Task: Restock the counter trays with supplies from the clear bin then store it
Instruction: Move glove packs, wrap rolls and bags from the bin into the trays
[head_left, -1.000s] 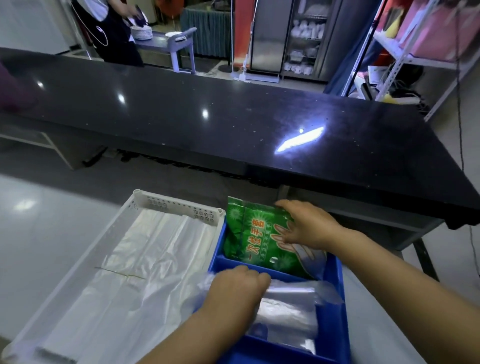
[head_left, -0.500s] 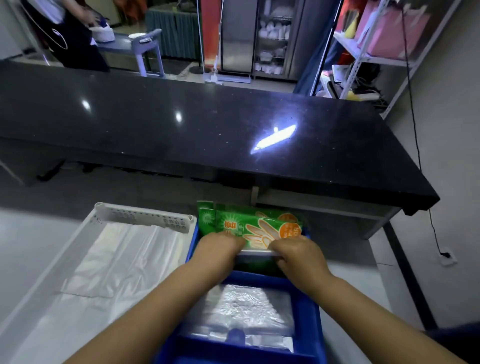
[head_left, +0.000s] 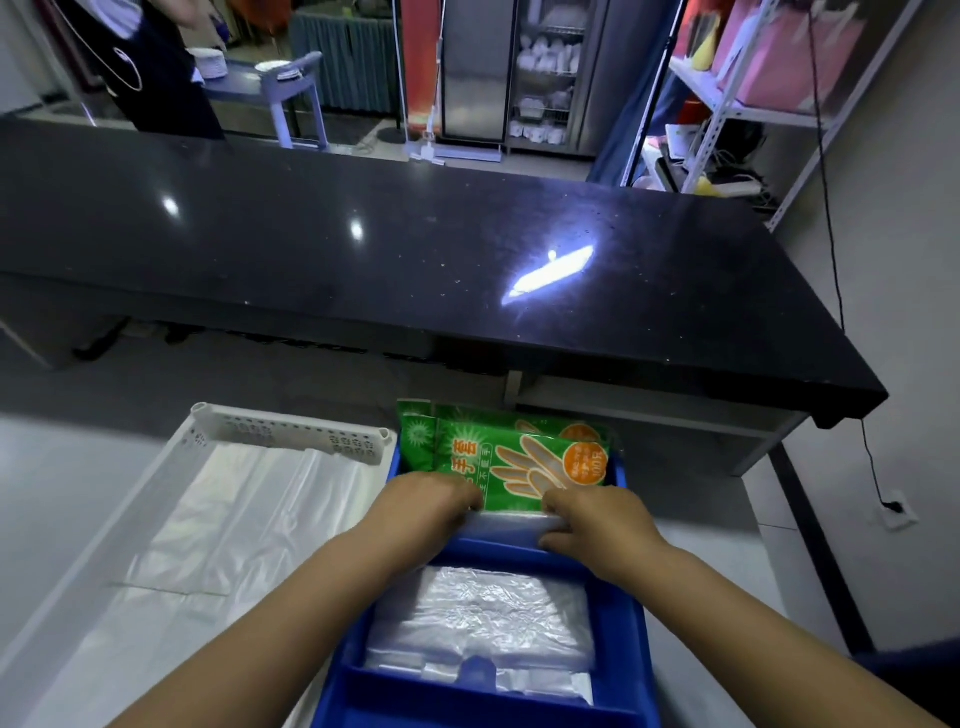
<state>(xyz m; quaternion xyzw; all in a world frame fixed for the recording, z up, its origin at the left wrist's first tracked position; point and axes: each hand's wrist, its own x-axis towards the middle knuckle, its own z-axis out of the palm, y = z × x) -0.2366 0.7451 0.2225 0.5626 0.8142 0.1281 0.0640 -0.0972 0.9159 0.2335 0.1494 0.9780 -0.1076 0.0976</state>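
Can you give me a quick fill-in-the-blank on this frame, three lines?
1. The green glove packets stand in the ___ plastic tray's far compartment.
2. The white perforated plastic tray sits to that tray's ___.
3. Both hands, left and right, touch the ___ packets.

Missing: blue; left; green

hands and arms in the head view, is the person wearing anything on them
Nothing shows on them. The left hand and right hand are bare, without gloves, rings, a watch or a bracelet. Both forearms are uncovered down to the bottom edge of the picture, with no sleeve in view.
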